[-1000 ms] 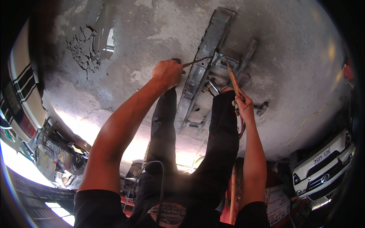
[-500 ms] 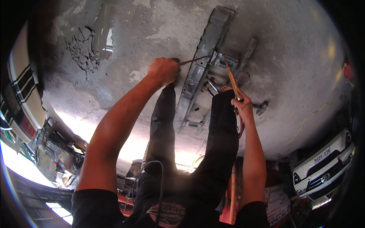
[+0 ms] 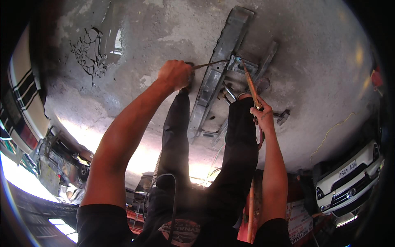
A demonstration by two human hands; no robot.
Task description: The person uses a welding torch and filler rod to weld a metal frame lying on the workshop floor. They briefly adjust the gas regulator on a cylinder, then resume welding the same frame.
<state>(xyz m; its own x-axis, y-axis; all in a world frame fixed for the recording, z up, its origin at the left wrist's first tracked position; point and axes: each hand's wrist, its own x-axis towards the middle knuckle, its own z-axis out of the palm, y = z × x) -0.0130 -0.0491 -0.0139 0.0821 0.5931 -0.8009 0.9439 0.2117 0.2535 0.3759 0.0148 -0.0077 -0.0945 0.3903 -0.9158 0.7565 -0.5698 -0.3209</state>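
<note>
My left hand point(image 3: 175, 75) is closed around the grip end of a thin dark metal rod point(image 3: 209, 64). Its far end reaches a small bracket plate point(image 3: 248, 67) that joins a long grey metal rail point(image 3: 225, 45) to a narrower bar point(image 3: 269, 55). In my right hand point(image 3: 263, 115) is a brass-coloured gas torch point(image 3: 252, 85), its thin nozzle pointing at the same plate. A small bluish glow shows where the nozzle meets the plate. Whether rod or nozzle touches the metal, I cannot tell. A reddish hose point(image 3: 261, 138) hangs below my right hand.
A hammer point(image 3: 283, 117) lies on the concrete floor point(image 3: 312, 82) right of my leg. Black cracked residue point(image 3: 89, 55) marks the floor at left. A white vehicle point(image 3: 349, 181) stands at lower right, car parts point(image 3: 61, 168) at lower left. A yellow cord point(image 3: 327, 138) trails nearby.
My left hand has shifted very slightly to the left and up with the rod. The glow at the torch tip looks bluer and brighter. My right hand stays nearly still.
</note>
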